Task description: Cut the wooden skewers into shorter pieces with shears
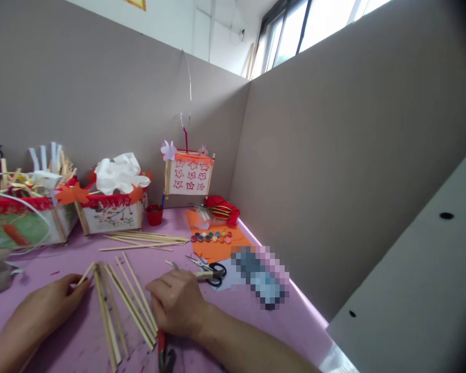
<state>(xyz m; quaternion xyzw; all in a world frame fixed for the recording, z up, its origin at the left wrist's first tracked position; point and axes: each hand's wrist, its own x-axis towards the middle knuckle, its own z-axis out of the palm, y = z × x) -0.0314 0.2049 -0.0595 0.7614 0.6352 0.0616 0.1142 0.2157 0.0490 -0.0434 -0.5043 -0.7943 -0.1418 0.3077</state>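
Several thin wooden sticks (118,303) lie side by side on the pink table (233,305) in front of me. My left hand (56,300) pinches the top end of a short stick at the left of the row. My right hand (176,303) rests curled on the sticks' right side, fingers pressed down on them. A red-handled tool (163,352) lies just below my right hand.
Black-handled scissors (207,269) lie right of my hand. More sticks (143,240), a paint strip (212,237) on orange paper (217,248), a red cup (154,214) and paper lanterns (189,176) stand behind. Grey partition walls close the back and right.
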